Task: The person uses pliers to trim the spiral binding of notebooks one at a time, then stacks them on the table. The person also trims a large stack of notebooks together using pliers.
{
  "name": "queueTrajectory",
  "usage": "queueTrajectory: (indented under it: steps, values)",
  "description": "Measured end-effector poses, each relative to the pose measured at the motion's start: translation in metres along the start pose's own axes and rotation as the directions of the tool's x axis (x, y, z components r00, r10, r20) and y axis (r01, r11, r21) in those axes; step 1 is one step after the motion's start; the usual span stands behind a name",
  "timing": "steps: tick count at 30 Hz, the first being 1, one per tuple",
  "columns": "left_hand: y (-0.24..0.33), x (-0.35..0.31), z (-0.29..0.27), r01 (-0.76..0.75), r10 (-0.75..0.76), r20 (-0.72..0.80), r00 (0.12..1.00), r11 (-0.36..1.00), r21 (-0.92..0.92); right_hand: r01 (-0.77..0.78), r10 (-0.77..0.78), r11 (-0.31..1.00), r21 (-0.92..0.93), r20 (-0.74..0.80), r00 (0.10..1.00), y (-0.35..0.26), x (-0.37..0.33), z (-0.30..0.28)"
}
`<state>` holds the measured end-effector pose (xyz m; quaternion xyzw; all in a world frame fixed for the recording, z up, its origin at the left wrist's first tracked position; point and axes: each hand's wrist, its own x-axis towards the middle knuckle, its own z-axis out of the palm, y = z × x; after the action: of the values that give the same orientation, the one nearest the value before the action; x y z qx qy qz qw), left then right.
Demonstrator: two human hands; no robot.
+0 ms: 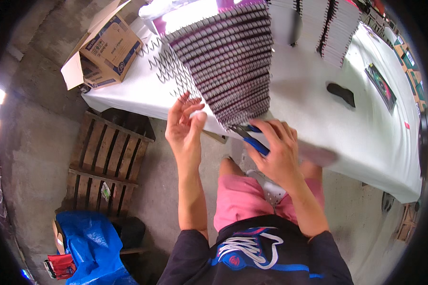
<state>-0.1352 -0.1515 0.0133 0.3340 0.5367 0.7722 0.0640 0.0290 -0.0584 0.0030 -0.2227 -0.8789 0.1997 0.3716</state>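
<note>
A tall stack of spiral-bound books [228,61] leans across the table, its dark coils lined up in rows. Long free ends of the spiral coils [164,61] stick out past the stack's left side. In my right hand [278,154] are pliers with blue handles [256,142], their jaws at the bottom corner of the stack, touching or very near the lowest coil. My left hand [186,130] is raised beside the stack's lower left edge, palm partly turned up, thumb and fingers apart. Its fingertips are close to the lowest coil ends, and I see nothing held in it.
The white-covered table [309,114] also carries an open cardboard box [107,52], more bound stacks [335,35], a dark flat object [341,94] and a dark printed sheet [381,88]. Wooden pallets [107,164] and a blue tarp [90,247] are on the left.
</note>
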Motion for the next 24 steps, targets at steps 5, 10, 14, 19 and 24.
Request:
queueTrajectory:
  steps: [5, 10, 14, 19, 24]
  values:
    - [-0.007, 0.007, 0.015, 0.008, -0.019, -0.077, 0.997, 0.99, -0.144, 0.036, -0.047, 0.995, -0.093, -0.121, 0.991, -0.019, 0.022, 0.004]
    - [-0.003, 0.012, 0.02, -0.003, -0.019, -0.111, 0.994, 0.98, -0.2, 0.027, -0.057, 0.986, -0.163, -0.179, 0.982, -0.026, 0.04, 0.006]
    - [0.001, 0.012, 0.021, -0.026, 0.006, -0.12, 0.993, 0.986, -0.162, 0.026, -0.057, 0.982, -0.186, -0.166, 0.984, -0.027, 0.045, 0.012]
    - [-0.002, 0.013, 0.016, -0.047, 0.031, -0.107, 0.994, 0.988, -0.147, 0.0, -0.013, 0.995, -0.101, -0.133, 0.991, -0.029, 0.044, 0.009]
    - [-0.002, 0.012, 0.015, -0.084, 0.073, -0.105, 0.992, 0.991, -0.106, 0.048, -0.083, 0.974, -0.22, -0.152, 0.985, -0.034, 0.046, 0.01]
